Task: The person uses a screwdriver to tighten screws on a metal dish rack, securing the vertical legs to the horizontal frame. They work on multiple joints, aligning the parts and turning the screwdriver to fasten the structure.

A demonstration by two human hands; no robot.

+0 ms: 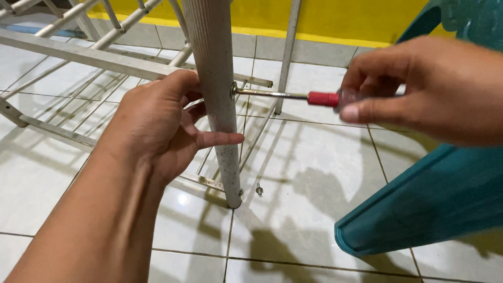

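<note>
Bare left hand [167, 123] wraps the ribbed grey metal pole [215, 89], steadying it. Right hand [435, 89] pinches a red-collared screwdriver [293, 96], tip seated in a screw [233, 90] on the pole's right side. Turning seems underway; keeping the tip seated matters. A loose screw [259, 188] lies on the near white tiled floor [314, 167]; a teal plastic chair [435, 199] stands right.

Your left hand [157, 126] and forearm: bare, sleeveless, no ring or watch. Your right hand [424, 89]: bare, likewise unadorned.

Silver-grey ribbed metal pole [215, 78], red-collared clear-handled screwdriver [314, 97] with steel shaft. Teal plastic chair [419, 204], glossy white floor tiles [314, 157] with dark grout. Yellow wall band [335, 18] behind.
</note>
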